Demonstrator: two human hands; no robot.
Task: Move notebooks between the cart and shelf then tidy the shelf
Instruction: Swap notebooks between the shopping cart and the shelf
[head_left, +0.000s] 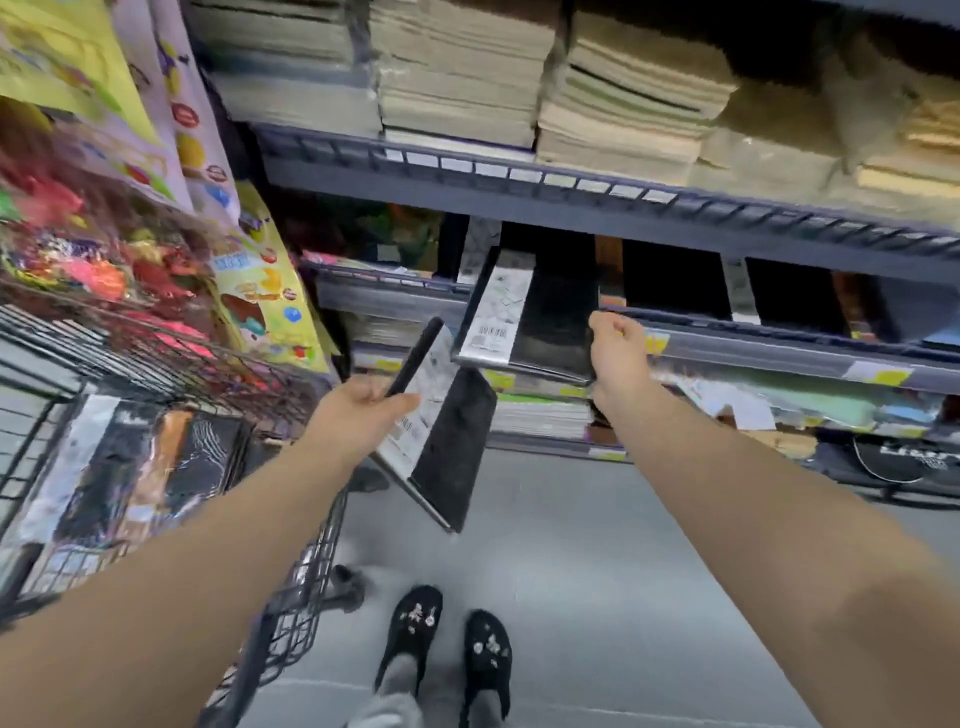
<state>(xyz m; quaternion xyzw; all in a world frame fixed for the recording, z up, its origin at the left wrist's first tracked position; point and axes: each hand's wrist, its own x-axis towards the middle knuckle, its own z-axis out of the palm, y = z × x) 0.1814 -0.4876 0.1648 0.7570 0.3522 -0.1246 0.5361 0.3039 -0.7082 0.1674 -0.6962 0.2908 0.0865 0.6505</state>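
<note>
My left hand (363, 410) grips a black notebook (452, 441) with a white barcode band, tilted steeply above the floor beside the cart. My right hand (618, 353) holds the right edge of a second black notebook (545, 312) with a white band, lying half on the middle shelf (779, 338) and jutting over its front rail. More black notebooks (670, 280) stand in a row on that shelf to the right. The wire cart (306, 571) at lower left carries several dark notebooks (156, 467).
Tall stacks of pale notebooks (467, 78) fill the upper shelf. Colourful packaged goods (104, 218) hang at left above the cart. Lower shelves hold flat stacks of paper goods (540, 415). My feet in black slippers (447, 649) stand on grey floor.
</note>
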